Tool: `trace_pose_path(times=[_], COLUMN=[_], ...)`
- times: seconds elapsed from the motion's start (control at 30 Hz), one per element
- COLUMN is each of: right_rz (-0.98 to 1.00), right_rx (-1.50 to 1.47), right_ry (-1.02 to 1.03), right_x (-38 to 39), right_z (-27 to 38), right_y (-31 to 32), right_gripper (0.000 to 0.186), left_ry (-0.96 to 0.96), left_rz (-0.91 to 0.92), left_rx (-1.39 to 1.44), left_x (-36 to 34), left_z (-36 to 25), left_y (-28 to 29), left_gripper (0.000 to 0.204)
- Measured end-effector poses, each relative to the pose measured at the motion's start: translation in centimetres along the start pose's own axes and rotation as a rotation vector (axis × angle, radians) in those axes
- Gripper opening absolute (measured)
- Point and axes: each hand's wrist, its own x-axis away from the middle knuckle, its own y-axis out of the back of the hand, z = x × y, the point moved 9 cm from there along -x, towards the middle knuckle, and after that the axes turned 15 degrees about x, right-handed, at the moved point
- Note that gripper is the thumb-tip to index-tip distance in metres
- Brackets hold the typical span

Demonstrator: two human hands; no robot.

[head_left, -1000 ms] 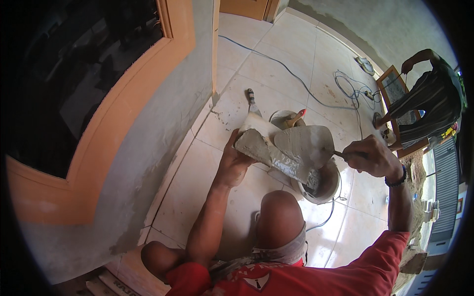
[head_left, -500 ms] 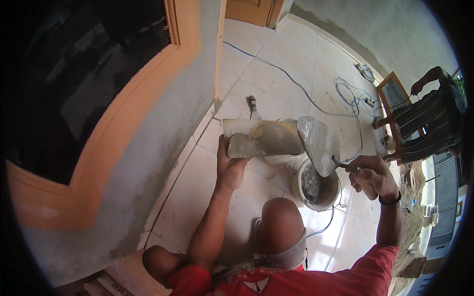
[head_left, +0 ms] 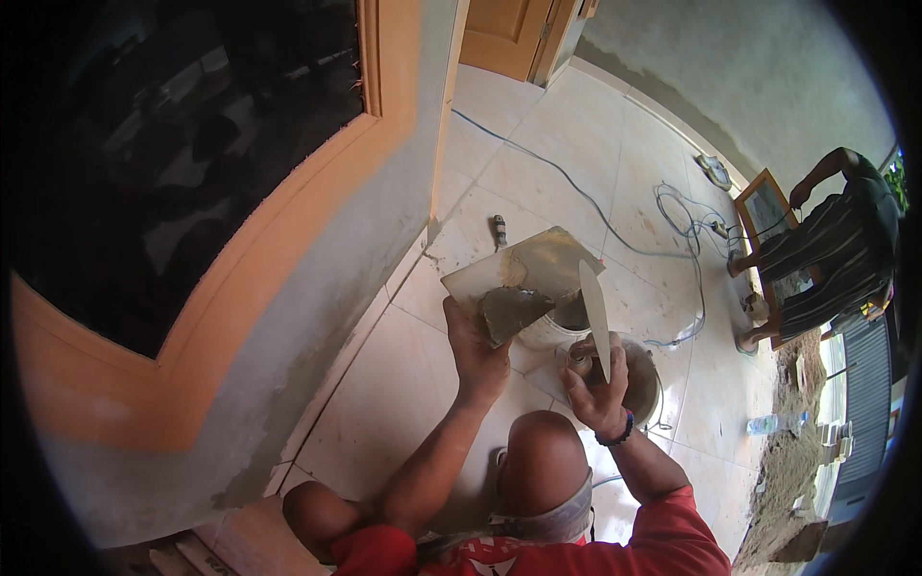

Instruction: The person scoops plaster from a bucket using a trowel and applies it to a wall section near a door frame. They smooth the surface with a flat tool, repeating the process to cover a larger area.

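My left hand (head_left: 477,363) grips a flat, pale board (head_left: 555,252) from below at its near left edge. A lump of wet grey mortar (head_left: 511,315) sits along the board's near side, its edge hanging over. In my right hand (head_left: 603,389) is a trowel (head_left: 594,305), its blade turned nearly edge-on at the board's right end. Below that hand stands a bucket (head_left: 650,389) with grey residue inside, partly hidden by the hand. Another pale bucket (head_left: 549,338) shows under the board, mostly covered by it.
A scraper (head_left: 499,231) lies on the tiled floor beyond the board. A blue cable (head_left: 562,163) crosses the tiles to coils at right. Another person (head_left: 836,245) stands far right by a wooden frame (head_left: 759,187). To my left is a plastered wall (head_left: 317,336) with an orange-bordered window (head_left: 192,192).
My right hand has swung left with the trowel, its blade turning from broadside to nearly edge-on. The board has tilted, its right end now farther away. The mortar lump has changed shape.
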Motion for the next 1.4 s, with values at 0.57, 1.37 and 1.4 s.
trace_pose_path(times=[0.57, 1.37, 1.4], right_rz=[-0.009, 0.82, 0.847], right_rx=[0.362, 0.741, 0.733], right_ry=[0.041, -0.873, -0.896], right_x=[4.4, 18.9, 19.4], right_z=[-2.9, -22.6, -23.2], right_y=[-0.9, 11.6, 11.2], right_gripper=[0.049, 0.026, 0.026], left_ry=[-0.175, 0.128, 0.137], left_rz=[0.031, 0.065, 0.073], left_rx=[-0.12, 0.23, 0.231], left_x=[-0.2, -1.3, -1.2], left_z=[-3.8, 0.1, 0.3], left_y=[-0.8, 2.3, 2.7], left_gripper=[0.044, 0.051, 0.052])
